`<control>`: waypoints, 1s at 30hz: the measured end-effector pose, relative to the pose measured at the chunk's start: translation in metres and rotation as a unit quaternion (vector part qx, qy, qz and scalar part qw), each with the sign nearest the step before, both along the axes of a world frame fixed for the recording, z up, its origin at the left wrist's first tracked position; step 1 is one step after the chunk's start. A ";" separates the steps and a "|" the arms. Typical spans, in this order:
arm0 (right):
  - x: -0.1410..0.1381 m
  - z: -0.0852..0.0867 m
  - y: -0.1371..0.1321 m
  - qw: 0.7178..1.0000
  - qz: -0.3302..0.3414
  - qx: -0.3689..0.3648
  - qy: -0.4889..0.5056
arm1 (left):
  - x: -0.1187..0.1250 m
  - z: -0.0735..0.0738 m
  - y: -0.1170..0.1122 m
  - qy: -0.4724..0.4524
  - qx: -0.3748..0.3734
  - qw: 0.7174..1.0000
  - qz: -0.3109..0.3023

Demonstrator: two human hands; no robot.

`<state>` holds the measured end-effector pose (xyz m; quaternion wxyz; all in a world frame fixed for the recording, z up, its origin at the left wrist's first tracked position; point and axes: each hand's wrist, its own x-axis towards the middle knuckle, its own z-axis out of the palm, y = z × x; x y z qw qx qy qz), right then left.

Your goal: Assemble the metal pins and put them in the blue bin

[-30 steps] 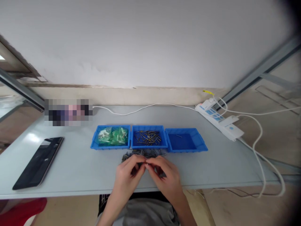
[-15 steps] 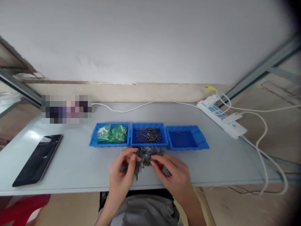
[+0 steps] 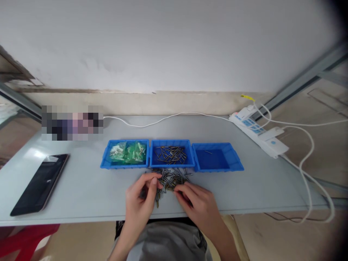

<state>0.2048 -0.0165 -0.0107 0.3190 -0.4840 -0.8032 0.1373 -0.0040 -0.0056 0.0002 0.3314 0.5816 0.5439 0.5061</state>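
Observation:
A loose pile of slim metal pieces (image 3: 174, 177), dark and silver with some brass-coloured ones, lies on the table in front of the middle bin; they look like small drill bits. At its left edge is my left hand (image 3: 140, 195), thumb and forefinger closed together, the other fingers curled. My right hand (image 3: 199, 203) reaches into the pile's right side with its fingertips pinched. Whatever either hand grips is too small to make out. The middle blue bin (image 3: 172, 166) holds similar brass-and-dark pieces.
The left blue bin (image 3: 124, 166) contains green-tinted plastic bags of whitish pieces. One thin piece lies in the right blue bin (image 3: 217, 168). A black tablet (image 3: 39, 185) rests at the left, a white power strip (image 3: 258, 136) with cables at the right. A pixelated patch covers the back left.
My right hand's fingers have drawn closer together and curled at the pile. My left hand stays nearly in place. The camera view has shifted slightly.

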 end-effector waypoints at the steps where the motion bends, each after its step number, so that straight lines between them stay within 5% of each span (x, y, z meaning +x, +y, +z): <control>1: 0.000 0.001 0.000 1.000 0.000 -0.003 0.014 | 0.000 0.001 0.000 0.001 0.002 1.000 0.000; 10: -0.013 0.008 0.014 0.993 0.017 -0.021 0.112 | 0.002 0.001 0.003 0.059 0.050 0.992 -0.100; 30: -0.027 0.005 0.008 0.973 0.001 -0.077 0.216 | 0.003 -0.001 0.008 0.094 0.082 0.988 -0.094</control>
